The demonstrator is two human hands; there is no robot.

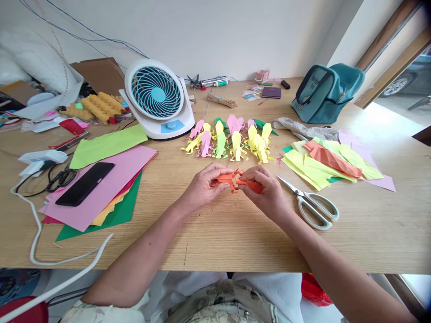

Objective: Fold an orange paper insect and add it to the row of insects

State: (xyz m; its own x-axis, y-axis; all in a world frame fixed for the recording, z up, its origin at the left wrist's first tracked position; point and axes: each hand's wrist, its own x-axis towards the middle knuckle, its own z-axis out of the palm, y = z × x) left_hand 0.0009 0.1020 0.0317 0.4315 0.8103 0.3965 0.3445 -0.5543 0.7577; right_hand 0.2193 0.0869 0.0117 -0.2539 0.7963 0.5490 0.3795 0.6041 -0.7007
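Observation:
Between my two hands is a folded orange paper figure, with narrow cut strips sticking out at its middle. My left hand pinches its left end between thumb and fingers. On the other side, my right hand grips the right end. Just beyond my hands stand several finished-looking folded paper figures in yellow, pink and green, with curled strips at their bases. White-handled scissors lie on the wooden table to the right of my right hand, blades pointing toward the figures.
At left, coloured paper sheets lie under a black phone. A white fan stands behind them. Loose paper pieces are piled at right, near a grey cloth and a teal bag. A white cable runs along the left.

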